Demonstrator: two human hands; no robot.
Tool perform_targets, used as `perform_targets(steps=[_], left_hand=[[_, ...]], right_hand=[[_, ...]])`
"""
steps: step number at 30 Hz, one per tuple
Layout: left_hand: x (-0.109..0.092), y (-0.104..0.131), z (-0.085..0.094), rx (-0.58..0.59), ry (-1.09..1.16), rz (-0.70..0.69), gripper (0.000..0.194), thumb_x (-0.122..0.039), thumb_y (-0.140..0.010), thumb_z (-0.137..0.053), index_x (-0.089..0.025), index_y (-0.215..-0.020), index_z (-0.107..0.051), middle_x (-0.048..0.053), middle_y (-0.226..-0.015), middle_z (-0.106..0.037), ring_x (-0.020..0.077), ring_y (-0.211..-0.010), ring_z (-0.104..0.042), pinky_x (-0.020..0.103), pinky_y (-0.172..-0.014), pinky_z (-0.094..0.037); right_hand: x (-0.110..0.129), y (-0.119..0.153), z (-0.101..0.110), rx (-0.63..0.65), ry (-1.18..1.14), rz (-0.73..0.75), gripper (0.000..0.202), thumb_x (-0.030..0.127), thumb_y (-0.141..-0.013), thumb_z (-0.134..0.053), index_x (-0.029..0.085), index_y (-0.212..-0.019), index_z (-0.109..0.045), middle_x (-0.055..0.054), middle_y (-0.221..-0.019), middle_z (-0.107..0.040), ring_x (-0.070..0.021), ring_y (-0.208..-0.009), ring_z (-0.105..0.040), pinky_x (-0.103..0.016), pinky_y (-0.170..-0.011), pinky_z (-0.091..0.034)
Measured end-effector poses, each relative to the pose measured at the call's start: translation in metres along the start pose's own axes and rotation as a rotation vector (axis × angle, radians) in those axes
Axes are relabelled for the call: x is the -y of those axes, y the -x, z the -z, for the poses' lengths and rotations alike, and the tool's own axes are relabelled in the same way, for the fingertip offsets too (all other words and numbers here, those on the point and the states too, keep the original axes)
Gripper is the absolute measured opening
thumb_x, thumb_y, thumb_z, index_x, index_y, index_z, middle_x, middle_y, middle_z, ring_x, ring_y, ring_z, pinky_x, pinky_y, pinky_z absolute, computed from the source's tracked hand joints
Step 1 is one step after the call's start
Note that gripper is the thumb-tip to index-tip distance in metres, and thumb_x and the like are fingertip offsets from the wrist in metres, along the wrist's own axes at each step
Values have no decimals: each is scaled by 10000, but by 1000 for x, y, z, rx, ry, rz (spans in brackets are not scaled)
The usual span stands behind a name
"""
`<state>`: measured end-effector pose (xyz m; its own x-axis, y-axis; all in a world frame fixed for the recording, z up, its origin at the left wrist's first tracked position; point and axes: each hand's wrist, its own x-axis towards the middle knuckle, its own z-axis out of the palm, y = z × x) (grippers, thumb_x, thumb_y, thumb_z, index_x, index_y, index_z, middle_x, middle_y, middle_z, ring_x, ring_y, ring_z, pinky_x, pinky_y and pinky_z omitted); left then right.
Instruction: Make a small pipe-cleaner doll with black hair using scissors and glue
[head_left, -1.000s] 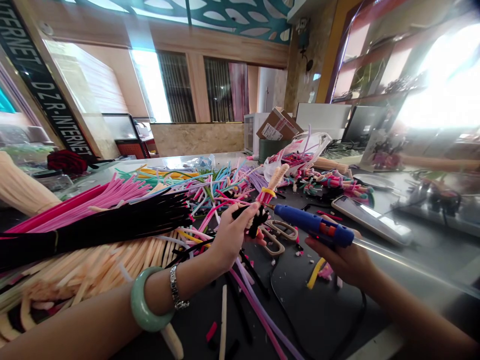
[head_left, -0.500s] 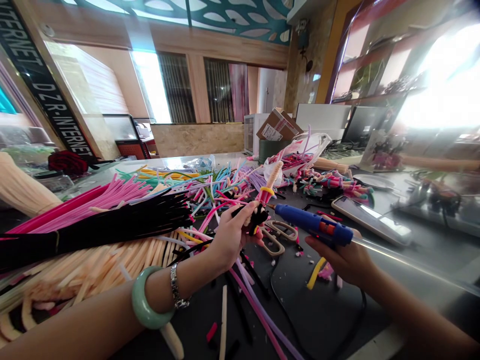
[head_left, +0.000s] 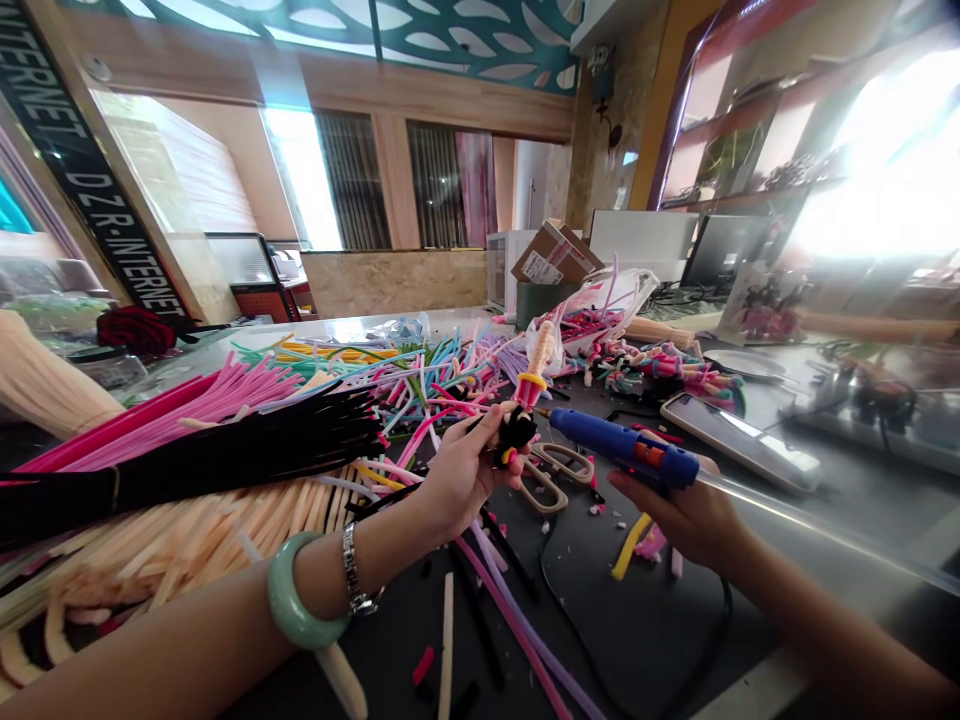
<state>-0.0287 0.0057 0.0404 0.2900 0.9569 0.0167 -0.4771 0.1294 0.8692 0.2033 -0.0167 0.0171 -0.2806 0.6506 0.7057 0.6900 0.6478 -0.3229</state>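
My left hand [head_left: 469,465] is closed around a small pipe-cleaner doll [head_left: 531,388], with a black part near my fingers, a pink and yellow middle and a beige end pointing up. In my right hand [head_left: 694,515] is a blue glue gun [head_left: 622,445], its clear glue stick running out behind. The gun's nozzle is close beside the pink part of the doll; whether they touch I cannot tell. Just behind my left fingertips, beige-handled scissors [head_left: 559,465] lie on the dark table [head_left: 630,640].
Bundles of black pipe cleaners [head_left: 225,455], pink ones [head_left: 195,410] and beige ones [head_left: 202,540] lie on the left. Several finished-looking figures [head_left: 675,370] are heaped at the back right, near a phone [head_left: 739,440]. A cardboard box [head_left: 555,255] stands behind. The gun's black cord [head_left: 559,600] crosses the table.
The doll has turned slightly in my left hand, its beige end leaning a bit more upright and leftward. The glue gun stays almost where it was.
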Motion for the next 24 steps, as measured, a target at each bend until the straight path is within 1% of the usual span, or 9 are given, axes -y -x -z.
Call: perform_targets(steps=[6,11,14,19,24], left_hand=[[-1,-2,4,64,73,52,291,-316,-988,-413,-102,-985,-610,75,-680,-644,82,-476,-555,147,-405,-464],[0,-3,8,132,154,97,307,-334,-978,-434,-97,-939,-625,66,-676,-620,68,-466,-539,121,-387,-431],[0,-4,9,157,184,119,329,-336,-988,-403,-96,-939,-622,60,-664,-608,62,-459,-535,114,-388,-426],[-1,-5,9,168,221,163,419,-351,-1007,-320,-79,-893,-616,47,-610,-573,59,-440,-523,107,-376,-412],[-4,-5,9,169,231,208,491,-361,-1012,-274,-69,-817,-617,54,-613,-564,59,-427,-508,113,-360,-408]], right_hand=[[-2,2,0,-15,9,-6,296,435,-885,-545,225,-693,-463,34,-545,-494,-124,-459,-468,-259,-457,-366],[-1,1,0,-20,4,7,287,420,-887,-543,227,-693,-456,34,-557,-496,-121,-463,-468,-254,-451,-365],[-2,1,0,-16,-1,12,273,409,-890,-540,226,-704,-459,36,-562,-499,-117,-463,-471,-249,-449,-366],[-4,2,-1,-19,0,19,268,399,-886,-554,226,-705,-459,42,-559,-496,-111,-460,-466,-243,-443,-357],[-5,3,-1,-51,1,39,272,389,-876,-574,225,-691,-460,48,-550,-478,-105,-452,-441,-243,-442,-350]])
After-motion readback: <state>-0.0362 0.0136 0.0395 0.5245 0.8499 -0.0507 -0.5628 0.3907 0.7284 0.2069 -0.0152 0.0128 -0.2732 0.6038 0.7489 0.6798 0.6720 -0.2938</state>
